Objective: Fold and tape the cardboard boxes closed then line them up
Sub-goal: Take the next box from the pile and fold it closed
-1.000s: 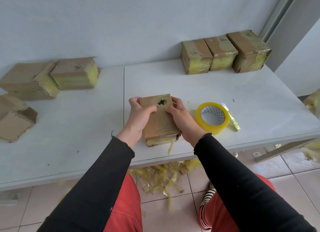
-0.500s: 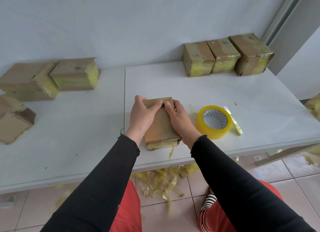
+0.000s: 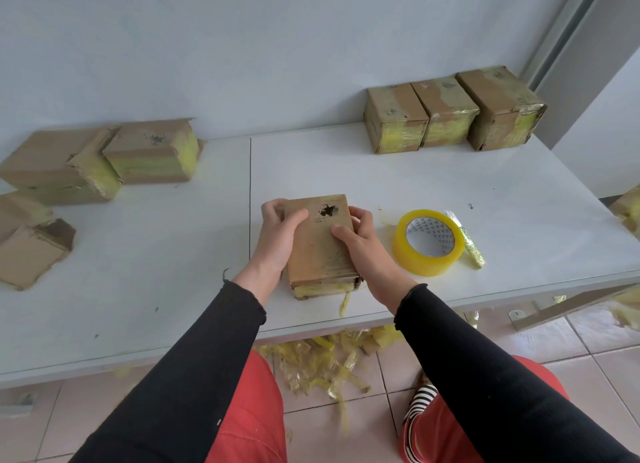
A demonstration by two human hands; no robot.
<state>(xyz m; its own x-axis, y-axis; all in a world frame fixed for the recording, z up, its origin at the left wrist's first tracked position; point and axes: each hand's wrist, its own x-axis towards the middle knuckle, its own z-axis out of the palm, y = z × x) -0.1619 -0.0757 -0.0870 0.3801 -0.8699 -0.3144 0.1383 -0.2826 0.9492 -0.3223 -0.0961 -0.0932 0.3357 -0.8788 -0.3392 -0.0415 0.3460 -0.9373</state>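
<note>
A small cardboard box point(image 3: 320, 244) with a torn hole in its top sits near the front edge of the white table point(image 3: 381, 172). My left hand point(image 3: 277, 237) grips its left side, thumb on top. My right hand point(image 3: 362, 241) grips its right side, thumb on top too. Yellowish tape shows on the box's near end, with a strip hanging down. A roll of yellow tape point(image 3: 428, 241) lies flat just right of my right hand. Three taped boxes point(image 3: 450, 111) stand in a row at the back right against the wall.
Several flattened or loosely folded boxes point(image 3: 86, 161) lie at the left of the table. A crumpled tape scrap point(image 3: 471, 244) lies beside the roll. Tape scraps point(image 3: 329, 362) litter the tiled floor under the table edge. A metal bar point(image 3: 571, 303) sticks out at the lower right.
Both thumbs slid over the hole in the box top half a second ago and have now pulled back, leaving the hole uncovered. The box has stayed in place.
</note>
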